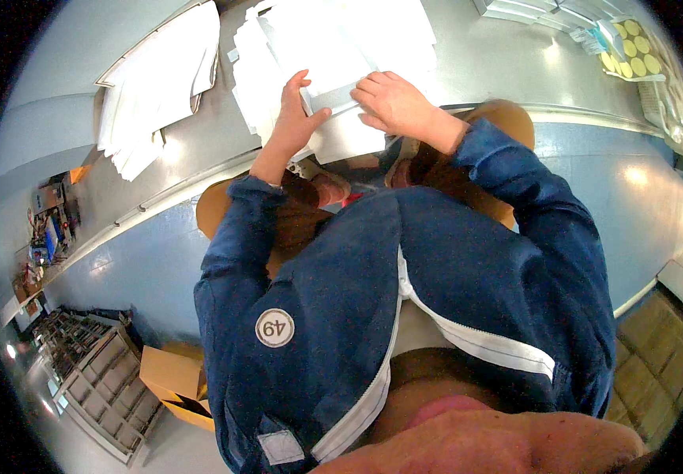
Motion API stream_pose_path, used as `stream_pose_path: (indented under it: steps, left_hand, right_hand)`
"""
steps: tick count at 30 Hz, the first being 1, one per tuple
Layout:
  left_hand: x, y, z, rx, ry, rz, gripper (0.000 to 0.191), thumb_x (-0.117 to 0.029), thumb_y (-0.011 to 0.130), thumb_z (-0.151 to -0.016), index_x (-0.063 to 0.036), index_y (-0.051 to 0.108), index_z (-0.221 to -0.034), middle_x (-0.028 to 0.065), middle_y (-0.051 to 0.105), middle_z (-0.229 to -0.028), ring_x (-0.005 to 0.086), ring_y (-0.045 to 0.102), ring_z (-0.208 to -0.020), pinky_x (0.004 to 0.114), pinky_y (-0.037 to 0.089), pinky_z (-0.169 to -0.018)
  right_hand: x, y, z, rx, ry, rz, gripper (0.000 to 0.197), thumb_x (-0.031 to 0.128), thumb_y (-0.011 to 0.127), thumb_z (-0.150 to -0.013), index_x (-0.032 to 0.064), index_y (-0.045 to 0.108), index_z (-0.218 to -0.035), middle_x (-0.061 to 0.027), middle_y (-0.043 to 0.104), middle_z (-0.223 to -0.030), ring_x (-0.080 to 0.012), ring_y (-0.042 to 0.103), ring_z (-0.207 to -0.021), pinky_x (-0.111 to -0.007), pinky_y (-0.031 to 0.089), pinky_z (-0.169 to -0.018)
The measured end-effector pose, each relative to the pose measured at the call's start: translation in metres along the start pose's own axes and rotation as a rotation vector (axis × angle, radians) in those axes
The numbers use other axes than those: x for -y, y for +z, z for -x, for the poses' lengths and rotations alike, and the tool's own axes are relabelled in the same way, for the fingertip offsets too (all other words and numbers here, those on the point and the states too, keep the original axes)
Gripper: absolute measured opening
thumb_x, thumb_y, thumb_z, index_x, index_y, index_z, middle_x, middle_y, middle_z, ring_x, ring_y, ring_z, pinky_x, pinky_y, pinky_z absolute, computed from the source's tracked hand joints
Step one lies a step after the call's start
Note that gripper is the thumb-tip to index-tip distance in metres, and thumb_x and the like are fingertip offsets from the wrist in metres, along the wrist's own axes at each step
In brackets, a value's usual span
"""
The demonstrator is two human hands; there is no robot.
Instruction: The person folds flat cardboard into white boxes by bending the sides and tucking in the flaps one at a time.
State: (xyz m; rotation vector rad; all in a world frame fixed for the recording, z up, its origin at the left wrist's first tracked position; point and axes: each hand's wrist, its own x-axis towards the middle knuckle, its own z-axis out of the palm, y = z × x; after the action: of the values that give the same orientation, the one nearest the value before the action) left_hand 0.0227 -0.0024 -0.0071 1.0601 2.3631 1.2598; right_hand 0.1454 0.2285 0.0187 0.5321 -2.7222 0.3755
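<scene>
A pale, shallow carton or folded card piece lies over a spread of white sheets; glare washes out much of its surface. My left hand spans its near left corner, thumb on the near edge and fingers along the left side. At its near right edge, the fingers of my right hand bend over the rim, with the thumb tucked below. Another pale flap hangs past the table edge, above my lap. Whether it belongs to the same piece I cannot tell.
Another pile of white sheets lies to the left on the grey worktable. Pale boxes and a sheet of round yellow stickers are at the far right. Behind on the left stand a cardboard box and a metal rack.
</scene>
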Motion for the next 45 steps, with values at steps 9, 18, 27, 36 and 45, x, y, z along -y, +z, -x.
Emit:
stream_pose_path:
  steps: [9,18,27,36,45]
  left_hand:
    - [-0.050,0.016,0.012,0.184,0.230,-0.780,0.035,-0.024,0.075,-0.087,-0.0047,0.065,-0.114,0.0123,0.065,-0.113,0.0337,0.061,-0.110,0.048,0.044,-0.101]
    - [-0.035,0.016,-0.024,0.489,0.213,-0.766,0.019,-0.023,0.070,-0.092,-0.0066,0.066,-0.101,0.0111,0.069,-0.094,0.0301,0.065,-0.101,0.045,0.047,-0.095]
    - [-0.029,0.011,-0.017,0.445,0.279,-0.811,0.023,-0.029,0.067,-0.096,-0.0070,0.069,-0.102,0.0120,0.072,-0.099,0.0307,0.063,-0.111,0.050,0.038,-0.111]
    - [-0.018,-0.012,-0.004,0.278,0.441,-0.791,0.024,-0.028,0.074,-0.087,-0.0083,0.069,-0.099,0.0084,0.062,-0.113,0.0272,0.054,-0.124,0.052,0.033,-0.119]
    - [-0.011,-0.013,-0.005,0.404,0.363,-0.796,0.028,-0.030,0.072,-0.090,-0.0097,0.067,-0.109,0.0088,0.062,-0.118,0.0299,0.054,-0.128,0.053,0.027,-0.123]
  right_hand:
    - [-0.006,0.016,-0.009,0.105,-0.051,0.080,0.010,0.013,0.063,-0.085,0.0068,0.067,-0.091,-0.0052,0.064,-0.093,-0.0256,0.065,-0.096,-0.038,0.056,-0.081]
    - [-0.027,0.031,-0.030,0.396,0.025,-0.017,0.011,0.015,0.064,-0.087,0.0105,0.074,-0.087,-0.0085,0.074,-0.085,-0.0283,0.072,-0.085,-0.044,0.056,-0.082]
    - [-0.031,0.017,-0.027,0.402,-0.078,0.124,0.007,0.018,0.068,-0.087,0.0155,0.074,-0.089,-0.0025,0.072,-0.080,-0.0230,0.071,-0.082,-0.041,0.040,-0.100]
    - [-0.035,-0.003,-0.009,0.314,-0.115,0.122,0.026,0.032,0.078,-0.087,0.0123,0.072,-0.102,-0.0016,0.069,-0.110,-0.0211,0.056,-0.125,-0.053,0.030,-0.118]
    - [-0.013,0.002,-0.014,0.272,-0.089,0.259,0.013,0.024,0.068,-0.089,0.0148,0.074,-0.095,0.0009,0.068,-0.101,-0.0212,0.059,-0.114,-0.047,0.041,-0.106]
